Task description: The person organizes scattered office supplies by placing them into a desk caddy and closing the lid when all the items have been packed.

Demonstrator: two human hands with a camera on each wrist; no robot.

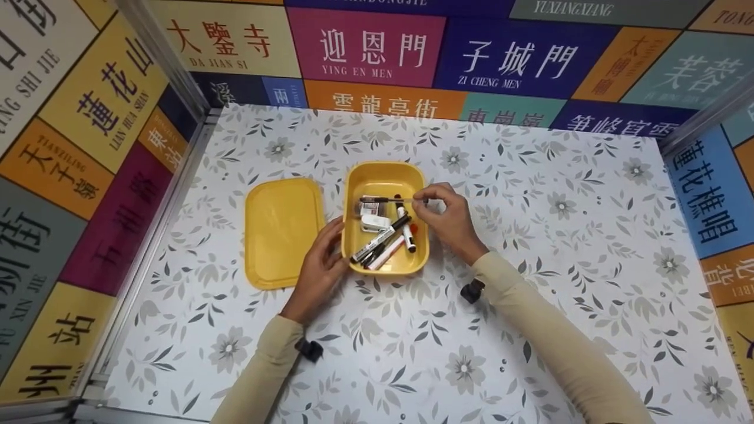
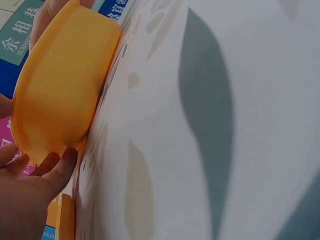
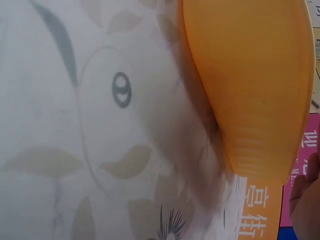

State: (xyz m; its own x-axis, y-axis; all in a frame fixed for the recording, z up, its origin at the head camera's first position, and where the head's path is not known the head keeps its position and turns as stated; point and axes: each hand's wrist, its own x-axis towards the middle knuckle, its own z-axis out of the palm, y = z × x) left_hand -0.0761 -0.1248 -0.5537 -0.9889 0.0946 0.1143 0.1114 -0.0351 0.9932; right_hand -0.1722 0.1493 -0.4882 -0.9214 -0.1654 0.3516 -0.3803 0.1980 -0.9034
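An open yellow plastic box (image 1: 386,172) stands on the table with several black-and-white markers (image 1: 380,239) and small white items (image 1: 375,222) inside. My left hand (image 1: 321,268) holds the box at its near left corner; the left wrist view shows its fingers (image 2: 62,172) against the outer wall. Over the box's right rim, my right hand (image 1: 450,221) pinches one end of a slim pen (image 1: 383,200) between thumb and fingertips. The pen lies level above the contents, its dark end pointing left. In the right wrist view the box hides most of that hand, and the pen is out of sight.
Left of the box lies a flat yellow lid (image 1: 283,229), close to my left hand. A white cloth with grey flowers and leaves (image 1: 465,368) covers the table. Colourful panels with large lettering (image 1: 365,56) rise behind and at both sides.
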